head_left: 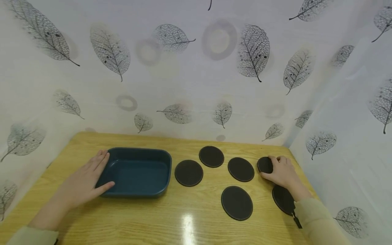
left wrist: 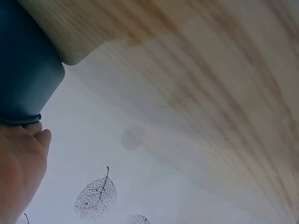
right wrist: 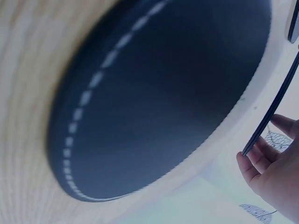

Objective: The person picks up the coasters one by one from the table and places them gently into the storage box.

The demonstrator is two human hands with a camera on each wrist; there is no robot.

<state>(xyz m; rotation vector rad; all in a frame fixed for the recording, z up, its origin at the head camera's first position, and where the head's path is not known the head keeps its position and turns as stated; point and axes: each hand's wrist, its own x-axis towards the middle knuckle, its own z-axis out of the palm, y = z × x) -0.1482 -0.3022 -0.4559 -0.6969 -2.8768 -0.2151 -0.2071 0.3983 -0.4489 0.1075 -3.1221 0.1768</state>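
Note:
A dark blue rectangular baking dish (head_left: 137,175) sits at the left of the wooden table. My left hand (head_left: 88,175) rests on its left end, fingers extended along the rim and thumb over the near left corner. In the left wrist view, that hand's fingertips lie at the dish's rim (left wrist: 21,122). At the right, my right hand (head_left: 282,170) pinches a round black coaster (head_left: 264,165) by its edge. The right wrist view shows this coaster (right wrist: 273,105) edge-on between thumb and fingers. Close below my right wrist lies another coaster (head_left: 282,200), white-stitched around its border.
Between the dish and my right hand, several black coasters lie flat and apart, among them one beside the dish (head_left: 189,173) and one nearer me (head_left: 237,203). A leaf-patterned white curtain (head_left: 196,85) borders the table's (head_left: 147,221) back and sides.

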